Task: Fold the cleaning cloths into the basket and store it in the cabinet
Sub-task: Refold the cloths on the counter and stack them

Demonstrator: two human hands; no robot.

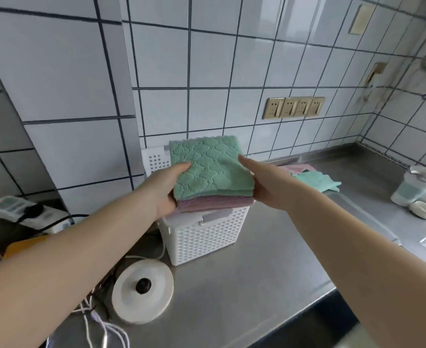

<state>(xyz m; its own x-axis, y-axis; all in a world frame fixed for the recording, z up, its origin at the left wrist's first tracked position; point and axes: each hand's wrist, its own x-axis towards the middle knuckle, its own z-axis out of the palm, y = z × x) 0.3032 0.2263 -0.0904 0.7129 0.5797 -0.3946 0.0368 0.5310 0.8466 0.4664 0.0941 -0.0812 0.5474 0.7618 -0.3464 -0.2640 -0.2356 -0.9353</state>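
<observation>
Your left hand (165,189) and right hand (262,182) clamped the folded cloth stack (212,172) at its 9 and 3 o'clock edges, directly above the open basket (207,237), both hands equally near.

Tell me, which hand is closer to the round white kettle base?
Left. The left hand holds the cloth stack above the kettle base; the right hand is on the stack's far side.
</observation>
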